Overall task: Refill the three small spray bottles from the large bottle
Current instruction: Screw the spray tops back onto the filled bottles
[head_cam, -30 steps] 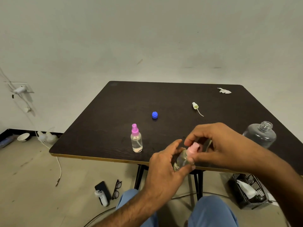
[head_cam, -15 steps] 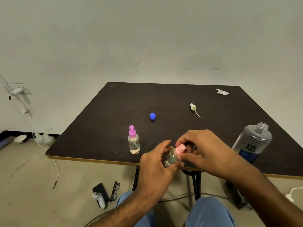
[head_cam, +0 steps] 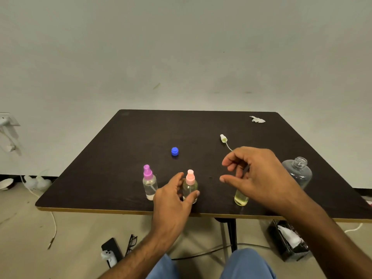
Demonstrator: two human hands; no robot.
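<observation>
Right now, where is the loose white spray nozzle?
The white spray nozzle lies on the dark table right of centre, beyond the right hand, with the blue cap to its left.

Dark table [head_cam: 141, 137], plain wall [head_cam: 181, 47]

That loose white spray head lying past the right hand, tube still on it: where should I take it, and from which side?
Pinch the white spray head across its stubby body from above. It lies flat on the table, so there is little else to grip, and its thin dip tube trails toward the right hand and would likely bend. Coming from the near right looks shortest.
</observation>
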